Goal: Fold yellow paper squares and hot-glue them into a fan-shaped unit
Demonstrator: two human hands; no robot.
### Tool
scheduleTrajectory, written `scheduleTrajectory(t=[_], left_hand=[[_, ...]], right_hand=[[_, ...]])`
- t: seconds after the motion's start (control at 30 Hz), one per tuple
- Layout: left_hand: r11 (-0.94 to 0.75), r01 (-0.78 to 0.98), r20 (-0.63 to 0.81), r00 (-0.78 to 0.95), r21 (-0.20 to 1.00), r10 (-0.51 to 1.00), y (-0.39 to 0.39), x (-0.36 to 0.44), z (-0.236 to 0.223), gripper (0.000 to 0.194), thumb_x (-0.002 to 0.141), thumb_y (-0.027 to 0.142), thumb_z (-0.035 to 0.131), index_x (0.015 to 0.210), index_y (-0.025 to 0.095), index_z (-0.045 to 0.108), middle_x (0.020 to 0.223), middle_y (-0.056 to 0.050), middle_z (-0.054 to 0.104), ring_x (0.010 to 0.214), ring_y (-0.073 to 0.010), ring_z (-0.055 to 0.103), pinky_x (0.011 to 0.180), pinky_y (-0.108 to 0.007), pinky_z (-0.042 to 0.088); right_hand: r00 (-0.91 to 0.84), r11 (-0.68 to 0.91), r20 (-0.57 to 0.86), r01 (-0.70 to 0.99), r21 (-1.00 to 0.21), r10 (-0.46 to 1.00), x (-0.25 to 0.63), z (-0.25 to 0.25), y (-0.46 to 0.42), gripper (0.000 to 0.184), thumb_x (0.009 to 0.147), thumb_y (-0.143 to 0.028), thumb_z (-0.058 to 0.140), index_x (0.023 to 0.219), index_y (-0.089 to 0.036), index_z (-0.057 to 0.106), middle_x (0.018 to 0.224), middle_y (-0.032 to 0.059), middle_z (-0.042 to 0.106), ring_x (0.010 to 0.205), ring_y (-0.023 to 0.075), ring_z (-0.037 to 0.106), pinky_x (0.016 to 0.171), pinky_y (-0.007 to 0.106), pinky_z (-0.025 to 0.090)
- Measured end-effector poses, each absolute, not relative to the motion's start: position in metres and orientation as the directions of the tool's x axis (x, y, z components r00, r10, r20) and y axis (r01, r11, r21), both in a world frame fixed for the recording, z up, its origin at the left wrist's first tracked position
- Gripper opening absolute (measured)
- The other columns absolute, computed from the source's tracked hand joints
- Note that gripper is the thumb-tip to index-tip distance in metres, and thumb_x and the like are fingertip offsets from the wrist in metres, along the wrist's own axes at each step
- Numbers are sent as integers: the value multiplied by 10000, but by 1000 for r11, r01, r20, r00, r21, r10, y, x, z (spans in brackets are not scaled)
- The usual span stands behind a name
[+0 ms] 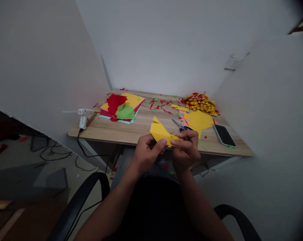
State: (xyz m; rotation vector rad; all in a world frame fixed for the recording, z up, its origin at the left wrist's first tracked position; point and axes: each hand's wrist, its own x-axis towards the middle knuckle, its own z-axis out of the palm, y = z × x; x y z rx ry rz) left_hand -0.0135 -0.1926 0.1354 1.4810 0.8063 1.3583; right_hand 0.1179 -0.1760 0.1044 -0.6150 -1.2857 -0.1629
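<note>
A folded sheet of yellow paper (pixel 158 131) is held up between both hands, just in front of the table's near edge. My left hand (pixel 146 151) pinches its lower left part, with the thumb lying on top. On the other side, my right hand (pixel 186 149) grips the narrow right end between thumb and fingers. Behind the right hand lies a pair of scissors (pixel 182 128) with dark handles, partly hidden by the fingers. Yellow paper sheets (pixel 199 119) are spread just beyond the scissors.
Stacked coloured paper (pixel 133 99) with red and green pieces sits left on the wooden table (pixel 103 129). A heap of folded yellow and red paper (pixel 201 103) stands at the back right, a phone (pixel 224 135) near the right edge. A white plug (pixel 82 121) with a black cable is at the left.
</note>
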Motion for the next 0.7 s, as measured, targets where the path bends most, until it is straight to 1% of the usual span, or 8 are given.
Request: scheduleTrajectory(t=[0.17, 0.27, 0.33, 0.4, 0.47, 0.53, 0.6, 0.7], left_hand=[[-379, -42, 382, 63, 924, 922, -204, -13, 143, 348, 839, 451, 671, 614, 187, 638, 560, 3, 613, 518, -121, 532, 505, -232, 429], [-399, -37, 401, 40, 916, 915, -204, -17, 144, 404, 917, 438, 577, 600, 191, 618, 542, 2, 598, 520, -126, 542, 528, -238, 444], [-489, 0, 489, -24, 872, 872, -201, -21, 142, 428, 971, 393, 491, 603, 195, 580, 567, 3, 573, 560, -126, 538, 575, -244, 451], [-618, 90, 624, -152, 781, 766, -197, -26, 141, 309, 976, 323, 474, 716, 205, 593, 670, 1, 568, 663, -138, 553, 657, -257, 469], [-703, 266, 751, -211, 660, 626, -192, -32, 141, 74, 909, 270, 576, 925, 218, 628, 897, -26, 619, 891, -177, 597, 812, -302, 495], [-711, 398, 801, -122, 580, 586, -190, -37, 142, 304, 846, 245, 666, 1148, 229, 628, 1162, -67, 634, 1140, -229, 577, 976, -366, 474], [-676, 366, 733, -27, 640, 679, -191, -38, 145, 360, 854, 268, 683, 1210, 232, 645, 1215, -74, 663, 1164, -233, 602, 982, -357, 493], [-541, 135, 549, -24, 830, 836, -193, -34, 148, 223, 866, 353, 683, 1030, 208, 726, 987, -47, 740, 922, -191, 686, 767, -260, 553]], right_hand=[[231, 837, 945, 448, -314, 231, 118, 113, -183, 244, 805, -60, 722, 846, -297, 679, 912, 3, 544, 800, 138, 583, 600, 283, 530], [73, 854, 968, 458, -245, 239, 121, 118, -185, 270, 809, -73, 733, 955, -294, 684, 896, 0, 570, 796, 137, 589, 626, 287, 538], [19, 856, 964, 457, -244, 265, 123, 122, -186, 278, 833, -77, 712, 1007, -292, 684, 848, -9, 606, 765, 136, 596, 622, 285, 535], [67, 839, 942, 437, -324, 330, 124, 125, -188, 260, 850, -91, 697, 1021, -286, 691, 814, -14, 646, 743, 139, 613, 617, 285, 534], [140, 805, 886, 374, -461, 442, 124, 128, -190, 230, 855, -122, 698, 1025, -277, 702, 824, -10, 683, 746, 139, 640, 616, 273, 537], [159, 748, 795, 270, -606, 586, 124, 130, -193, 217, 846, -153, 713, 1028, -270, 717, 860, -6, 716, 750, 130, 665, 617, 250, 544], [121, 678, 698, 169, -715, 706, 124, 134, -195, 209, 825, -187, 735, 1018, -267, 733, 893, -3, 741, 732, 121, 676, 606, 228, 545], [87, 599, 606, 88, -796, 791, 123, 141, -196, 56, 827, -258, 730, 880, -246, 745, 797, -11, 724, 661, 116, 642, 564, 217, 517]])
